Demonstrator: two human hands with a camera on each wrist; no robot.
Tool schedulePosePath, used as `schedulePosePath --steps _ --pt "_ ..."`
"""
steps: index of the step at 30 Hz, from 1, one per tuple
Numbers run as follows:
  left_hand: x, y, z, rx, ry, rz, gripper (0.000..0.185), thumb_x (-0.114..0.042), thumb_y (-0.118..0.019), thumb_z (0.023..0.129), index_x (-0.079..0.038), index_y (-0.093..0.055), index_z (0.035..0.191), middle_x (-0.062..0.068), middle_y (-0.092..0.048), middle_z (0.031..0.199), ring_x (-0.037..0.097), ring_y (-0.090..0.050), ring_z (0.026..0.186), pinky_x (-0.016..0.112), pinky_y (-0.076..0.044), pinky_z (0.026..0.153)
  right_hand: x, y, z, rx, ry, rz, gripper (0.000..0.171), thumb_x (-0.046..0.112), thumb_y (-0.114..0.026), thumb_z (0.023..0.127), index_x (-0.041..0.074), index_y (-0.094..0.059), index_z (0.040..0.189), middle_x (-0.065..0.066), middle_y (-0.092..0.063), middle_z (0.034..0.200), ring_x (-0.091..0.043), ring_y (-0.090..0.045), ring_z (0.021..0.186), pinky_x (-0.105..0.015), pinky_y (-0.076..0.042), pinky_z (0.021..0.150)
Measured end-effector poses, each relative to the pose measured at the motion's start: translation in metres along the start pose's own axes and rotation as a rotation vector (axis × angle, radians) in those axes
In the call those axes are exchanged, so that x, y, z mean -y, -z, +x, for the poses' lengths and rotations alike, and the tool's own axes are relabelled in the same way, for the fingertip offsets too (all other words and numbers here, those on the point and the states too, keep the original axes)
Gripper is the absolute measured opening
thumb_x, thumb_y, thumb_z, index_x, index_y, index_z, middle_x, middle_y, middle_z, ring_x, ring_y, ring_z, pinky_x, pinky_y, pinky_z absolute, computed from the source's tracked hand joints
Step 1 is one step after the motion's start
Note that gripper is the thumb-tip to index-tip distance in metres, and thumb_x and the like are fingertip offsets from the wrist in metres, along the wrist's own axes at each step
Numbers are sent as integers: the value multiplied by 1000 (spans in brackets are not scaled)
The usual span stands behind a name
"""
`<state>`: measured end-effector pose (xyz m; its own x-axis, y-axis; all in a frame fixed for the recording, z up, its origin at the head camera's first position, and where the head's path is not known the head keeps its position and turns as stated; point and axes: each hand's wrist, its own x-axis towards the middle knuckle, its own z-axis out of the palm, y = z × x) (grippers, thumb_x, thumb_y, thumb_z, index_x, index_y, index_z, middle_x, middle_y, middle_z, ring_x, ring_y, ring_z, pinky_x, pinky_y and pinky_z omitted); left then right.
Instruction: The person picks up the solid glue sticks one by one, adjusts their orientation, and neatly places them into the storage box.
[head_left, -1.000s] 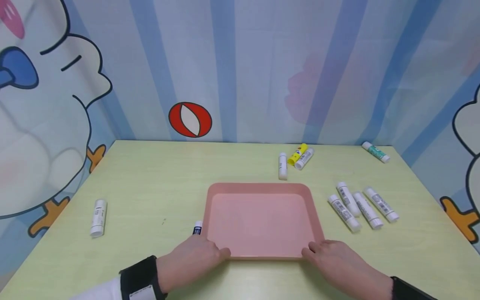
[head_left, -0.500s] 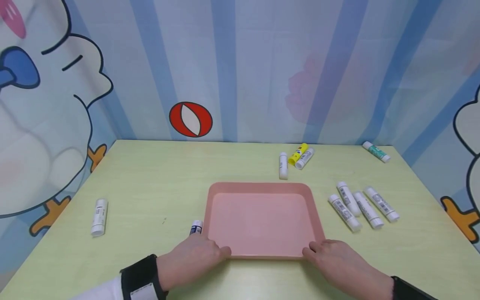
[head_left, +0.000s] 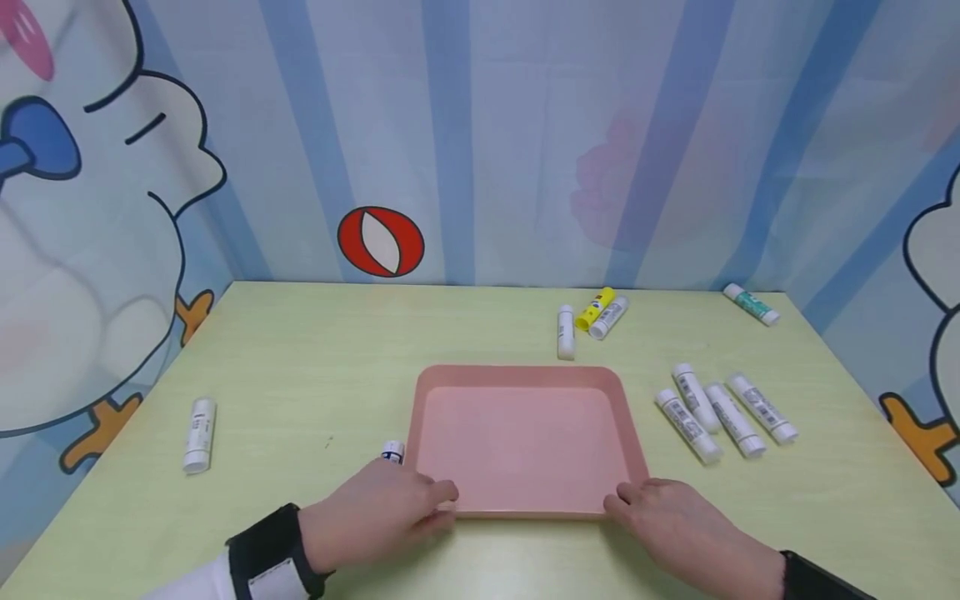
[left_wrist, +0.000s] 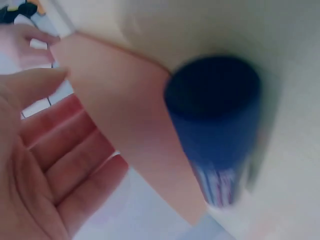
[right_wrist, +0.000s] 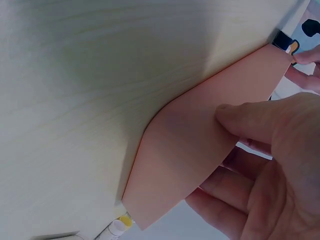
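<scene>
Both hands brace the pink tray [head_left: 525, 442] flat on the tabletop [head_left: 315, 375]: right hand [head_left: 675, 521] grasps its 5 o'clock corner, left hand [head_left: 378, 517] rests released at 7 o'clock beside a blue-capped glue stick [head_left: 392, 452].

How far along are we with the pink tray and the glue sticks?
Early. The pink tray sits mid-table with nothing in it. In hand: the left hand and right hand are at its near corners, the right thumb on the rim. Left: every glue stick lies outside, including the blue-capped one by the left hand, the row of four and a lone stick.
</scene>
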<state>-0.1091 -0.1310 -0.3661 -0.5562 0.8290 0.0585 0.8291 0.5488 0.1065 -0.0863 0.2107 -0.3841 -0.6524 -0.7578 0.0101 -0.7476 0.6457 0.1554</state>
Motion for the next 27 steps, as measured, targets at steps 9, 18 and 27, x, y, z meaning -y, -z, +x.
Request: schedulePosePath --steps 9,18,27 --pt "20 15 -19 -192 303 -26 28 -35 -67 91 -11 -66 104 -6 -65 77 1 -51 58 21 -46 54 -1 -1 1 3 3 -1 19 1 -71 79 13 -56 82 4 -45 67 -6 -40 53 -25 -40 50" --pt "34 11 -28 -153 668 -57 40 -40 -71 87 -9 -62 109 2 -68 82 7 -48 52 24 -37 45 -1 -1 0 11 -8 17 19 2 -72 80 13 -57 82 4 -45 67 -6 -40 54 -26 -40 51" --pt "43 -5 -31 -31 821 -147 56 -57 -69 82 -8 -61 109 -2 -45 55 13 -42 46 27 -24 46 0 0 1 36 -19 42 16 3 -71 81 13 -59 85 5 -46 68 -6 -39 54 -26 -40 51"
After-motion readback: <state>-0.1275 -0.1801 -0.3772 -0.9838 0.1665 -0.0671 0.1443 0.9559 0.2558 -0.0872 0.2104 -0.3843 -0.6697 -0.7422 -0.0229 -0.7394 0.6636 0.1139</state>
